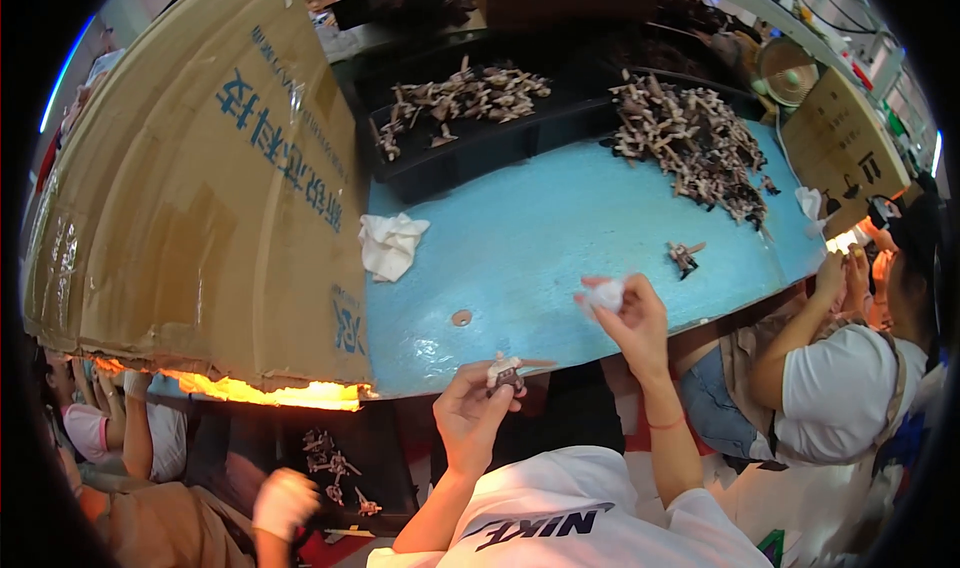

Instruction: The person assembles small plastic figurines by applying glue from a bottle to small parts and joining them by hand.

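My left hand (468, 418) is closed around a small beige and brown figure (506, 375) at the table's near edge. A thin brown piece juts from the figure toward the right. Higher and to the right, my right hand (640, 330) pinches a crumpled white tissue (606, 293) above the blue tabletop (520, 253). The two hands are apart. A similar single figure (684, 259) lies on the table beyond my right hand. Farther back at the right, many such figures form a heap (690, 148).
A long black tray (490, 153) with more figures stands at the back. Tall cardboard (200, 188) walls the left side; a crumpled white cloth (392, 245) lies beside it. Another cardboard panel (848, 146) stands right. Co-workers sit on both sides, one at right (850, 388). A lower tray (395, 458) holds figures.
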Demonstrator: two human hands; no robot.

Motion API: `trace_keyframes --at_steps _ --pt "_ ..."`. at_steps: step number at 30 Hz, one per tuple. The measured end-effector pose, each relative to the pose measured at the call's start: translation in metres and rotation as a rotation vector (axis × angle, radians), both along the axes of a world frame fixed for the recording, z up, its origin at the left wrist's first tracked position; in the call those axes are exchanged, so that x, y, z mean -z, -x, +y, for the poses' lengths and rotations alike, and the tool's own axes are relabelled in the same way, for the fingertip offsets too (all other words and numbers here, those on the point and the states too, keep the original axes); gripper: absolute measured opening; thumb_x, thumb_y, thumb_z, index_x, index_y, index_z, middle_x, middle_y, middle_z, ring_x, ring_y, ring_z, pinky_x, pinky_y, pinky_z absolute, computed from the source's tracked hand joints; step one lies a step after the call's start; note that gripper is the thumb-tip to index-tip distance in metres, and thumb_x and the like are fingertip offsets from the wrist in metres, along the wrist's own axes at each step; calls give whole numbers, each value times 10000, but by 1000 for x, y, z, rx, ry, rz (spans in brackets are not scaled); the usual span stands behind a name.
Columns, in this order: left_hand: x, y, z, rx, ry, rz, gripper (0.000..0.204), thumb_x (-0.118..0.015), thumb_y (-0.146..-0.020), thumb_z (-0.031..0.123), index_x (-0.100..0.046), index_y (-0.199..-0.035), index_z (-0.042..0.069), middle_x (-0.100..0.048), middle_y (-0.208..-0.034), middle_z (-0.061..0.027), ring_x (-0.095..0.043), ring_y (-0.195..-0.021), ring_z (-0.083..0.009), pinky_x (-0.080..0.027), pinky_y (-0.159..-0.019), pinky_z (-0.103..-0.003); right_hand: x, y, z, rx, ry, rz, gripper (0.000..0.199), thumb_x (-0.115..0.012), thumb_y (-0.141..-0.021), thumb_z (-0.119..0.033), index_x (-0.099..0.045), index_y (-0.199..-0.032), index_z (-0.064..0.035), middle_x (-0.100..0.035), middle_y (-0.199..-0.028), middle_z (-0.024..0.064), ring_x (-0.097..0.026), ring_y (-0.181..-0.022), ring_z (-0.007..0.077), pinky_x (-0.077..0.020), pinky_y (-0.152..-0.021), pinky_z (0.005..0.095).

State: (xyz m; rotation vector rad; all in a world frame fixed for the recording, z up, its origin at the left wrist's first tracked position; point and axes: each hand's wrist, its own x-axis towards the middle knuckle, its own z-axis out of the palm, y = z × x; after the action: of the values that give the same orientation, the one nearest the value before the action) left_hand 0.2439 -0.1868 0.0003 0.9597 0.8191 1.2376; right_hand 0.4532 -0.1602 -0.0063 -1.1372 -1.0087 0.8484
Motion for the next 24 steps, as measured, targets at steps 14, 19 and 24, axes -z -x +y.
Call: trace_keyframes --at_steps 14,19,24 --pt "-1 6 -2 -315 -462 303 306 -639 -721 -116 -552 -1001 -28 -547 -1009 -145 -563 -809 -162 -465 -699 -243 -66 30 -77 -126 -367 -470 314 -785 -565 -55 -618 -822 9 -557 -584 88 -475 -440 173 -342 -417 242" --pt "0 7 -2 -355 -531 347 312 -654 -709 -107 -554 -994 -31 -548 -1007 -156 -567 -765 -158 -474 -672 -248 -77 31 -78 -143 -345 -604 316 -789 -557 -62 -613 -810 10 -511 -539 66 -446 -414 161 -311 -384 234" --pt "3 7 -3 -361 -531 365 314 -649 -704 -112 -560 -994 -31 -547 -1008 -159 -572 -759 -154 -484 -664 -248 -75 32 -78 -139 -345 -638 316 -788 -559 -68 -610 -807 13 -486 -524 52 -426 -400 160 -300 -372 237"
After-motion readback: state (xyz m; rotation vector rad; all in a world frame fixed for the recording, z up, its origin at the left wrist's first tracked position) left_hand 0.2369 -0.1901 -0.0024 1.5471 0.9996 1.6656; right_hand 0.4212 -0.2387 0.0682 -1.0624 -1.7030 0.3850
